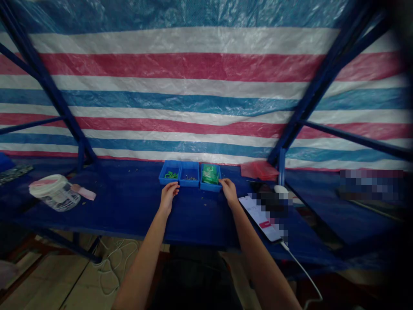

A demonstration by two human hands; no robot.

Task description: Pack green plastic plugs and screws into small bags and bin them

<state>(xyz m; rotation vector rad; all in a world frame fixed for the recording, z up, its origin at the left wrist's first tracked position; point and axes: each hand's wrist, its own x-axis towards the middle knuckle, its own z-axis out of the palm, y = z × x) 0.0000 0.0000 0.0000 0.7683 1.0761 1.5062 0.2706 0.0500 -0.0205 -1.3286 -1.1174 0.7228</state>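
Three small blue bins stand in a row at the back of the blue table. Green plastic pieces (171, 175) lie in the left bin (164, 180). Small metal parts, perhaps screws (189, 178), are in the middle bin (190, 183). Green-printed plastic packets (210, 174) fill the right bin (211, 187). My left hand (168, 197) is at the front of the left bin, fingers curled towards the thumb; anything between them is too small to tell. At the right bin's right front edge, my right hand (228, 190) has its fingertips bent against the wall.
A phone (261, 219) with a white cable (301, 267) lies right of my right forearm. Behind it is a red plastic packet (259, 170). A white tub (55, 192) stands at the left. Blue frame posts (298, 112) rise on both sides before a striped sheet (180, 66).
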